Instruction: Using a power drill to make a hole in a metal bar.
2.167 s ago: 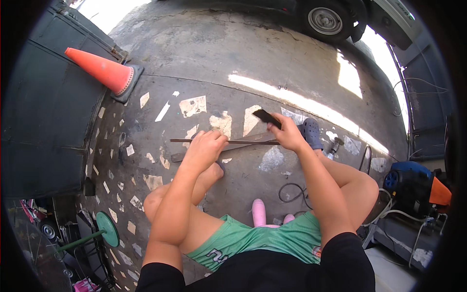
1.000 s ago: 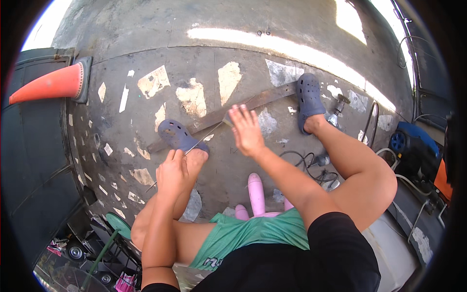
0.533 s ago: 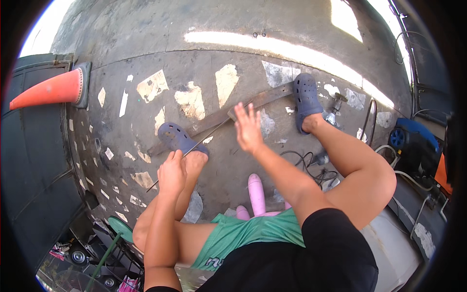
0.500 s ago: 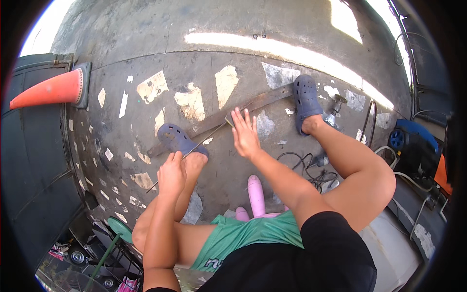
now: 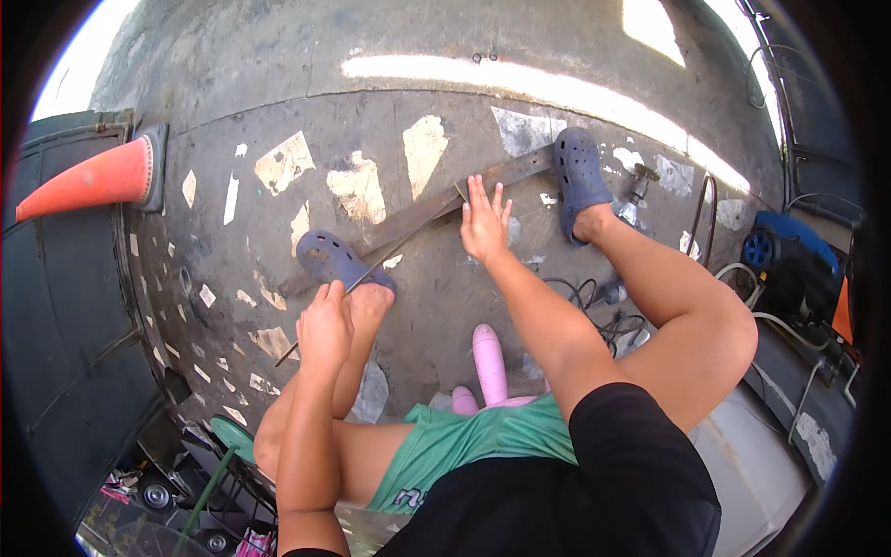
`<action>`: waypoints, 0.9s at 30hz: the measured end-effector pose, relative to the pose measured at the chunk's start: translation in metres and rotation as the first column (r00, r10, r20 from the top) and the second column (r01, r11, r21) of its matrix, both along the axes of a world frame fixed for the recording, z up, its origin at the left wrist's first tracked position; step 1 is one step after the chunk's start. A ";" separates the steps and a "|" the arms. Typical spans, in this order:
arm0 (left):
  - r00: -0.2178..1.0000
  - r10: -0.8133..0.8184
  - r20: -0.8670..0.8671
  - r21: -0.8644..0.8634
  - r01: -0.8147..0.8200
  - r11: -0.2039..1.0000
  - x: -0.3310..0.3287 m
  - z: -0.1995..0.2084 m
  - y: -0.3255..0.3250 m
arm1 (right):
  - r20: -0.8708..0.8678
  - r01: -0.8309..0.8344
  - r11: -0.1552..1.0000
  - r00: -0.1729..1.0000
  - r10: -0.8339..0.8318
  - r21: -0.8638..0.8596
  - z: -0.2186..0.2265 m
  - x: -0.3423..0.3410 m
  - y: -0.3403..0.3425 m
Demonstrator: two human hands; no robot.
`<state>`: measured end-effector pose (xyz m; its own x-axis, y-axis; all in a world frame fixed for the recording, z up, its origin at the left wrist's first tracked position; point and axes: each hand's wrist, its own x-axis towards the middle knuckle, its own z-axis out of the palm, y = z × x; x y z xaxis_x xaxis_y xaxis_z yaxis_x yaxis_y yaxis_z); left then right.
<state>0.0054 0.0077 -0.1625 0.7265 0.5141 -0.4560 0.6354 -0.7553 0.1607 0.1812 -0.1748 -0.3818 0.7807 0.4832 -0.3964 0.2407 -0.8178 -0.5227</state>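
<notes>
My left hand (image 5: 325, 327) is closed round a thin dark metal rod (image 5: 394, 249), whose short end sticks out below the fist. The rod slants up and away to the right, over my left clog (image 5: 332, 260). Its far end reaches a long flat metal bar (image 5: 419, 221) lying on the floor. My right hand (image 5: 484, 223) lies flat over that end, fingers stretched out and pressing down. A small thin piece shows at the fingertips' left edge; its kind is hidden. The bar runs between my left clog and my right clog (image 5: 580, 176).
A tool with a cord (image 5: 608, 295) and a metal-headed tool (image 5: 639, 195) lie on the right. An orange cone (image 5: 97, 178) is at the left. A blue and black machine (image 5: 789, 255) stands far right. Below me is a pink seat (image 5: 489, 362). Pale patches mark the concrete floor (image 5: 445, 283).
My right hand has slid away and to the right along the rod and bar. My left hand keeps its grip on the rod, nearly in place.
</notes>
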 end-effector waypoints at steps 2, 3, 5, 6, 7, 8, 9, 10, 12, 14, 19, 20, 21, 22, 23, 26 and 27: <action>1.000 0.006 -0.015 -0.008 -0.006 1.000 0.000 0.000 0.000 | 0.002 0.008 0.996 1.000 -0.009 0.088 0.000 0.003 0.001; 1.000 0.000 0.000 -0.008 0.000 1.000 0.000 -0.002 0.001 | -0.062 -0.093 0.994 0.993 0.096 0.051 0.002 0.002 0.001; 1.000 -0.006 0.003 -0.005 0.006 1.000 0.000 -0.002 0.001 | 0.025 -0.089 0.996 0.996 0.090 -0.012 0.003 0.004 0.002; 1.000 -0.009 -0.012 -0.008 0.009 1.000 0.000 -0.002 0.000 | 0.036 -0.115 0.986 0.992 0.120 -0.122 0.005 0.003 0.002; 1.000 -0.022 -0.005 0.009 0.022 1.000 0.000 -0.002 -0.001 | 0.081 -0.021 0.995 0.996 0.028 -0.095 0.007 0.002 0.004; 1.000 -0.030 -0.011 0.024 0.030 0.999 0.001 -0.002 -0.001 | 0.021 -0.060 0.995 0.998 0.062 -0.086 0.009 0.002 0.004; 0.999 -0.039 -0.013 0.042 0.039 0.998 0.000 -0.001 -0.003 | 0.037 -0.077 0.993 0.996 0.081 -0.093 0.011 -0.001 0.006; 0.998 -0.048 -0.034 0.053 0.049 0.997 0.000 -0.001 -0.005 | 0.071 -0.086 0.996 0.994 0.088 -0.030 0.013 0.000 0.008; 0.996 -0.065 -0.058 0.087 0.070 0.994 0.001 -0.001 -0.008 | -0.002 -0.184 0.977 0.983 0.185 -0.108 0.016 0.001 0.011; 0.992 -0.116 -0.048 0.124 0.121 0.985 -0.001 -0.001 -0.011 | -0.017 -0.163 0.969 0.986 0.163 -0.183 0.019 0.003 0.014; 0.992 -0.127 -0.013 0.140 0.128 0.982 -0.003 -0.003 -0.012 | -0.100 -0.035 0.999 0.994 0.034 -0.001 0.023 0.008 0.013; 0.992 -0.127 -0.005 0.134 0.126 0.983 -0.004 -0.004 -0.011 | -0.133 -0.100 0.995 0.986 0.101 0.011 0.023 0.004 0.011; 0.993 -0.120 -0.016 0.131 0.121 0.984 -0.005 -0.004 -0.011 | -0.041 -0.090 0.996 0.995 0.091 0.021 0.021 0.006 0.010; 0.992 -0.123 -0.008 0.129 0.123 0.984 -0.006 -0.005 -0.012 | -0.090 -0.148 0.989 0.985 0.146 -0.024 0.021 0.004 0.007; 0.992 -0.127 -0.015 0.134 0.128 0.983 -0.005 -0.005 -0.012 | -0.042 -0.081 0.997 0.996 0.081 -0.004 0.020 0.005 0.007; 0.990 -0.139 -0.022 0.172 0.141 0.975 -0.005 -0.005 -0.012 | -0.057 -0.022 0.999 0.998 0.019 -0.039 0.017 0.010 0.005; 0.989 -0.143 -0.020 0.181 0.145 0.973 -0.005 -0.005 -0.013 | -0.069 -0.044 0.999 0.997 0.043 -0.022 0.017 0.010 0.005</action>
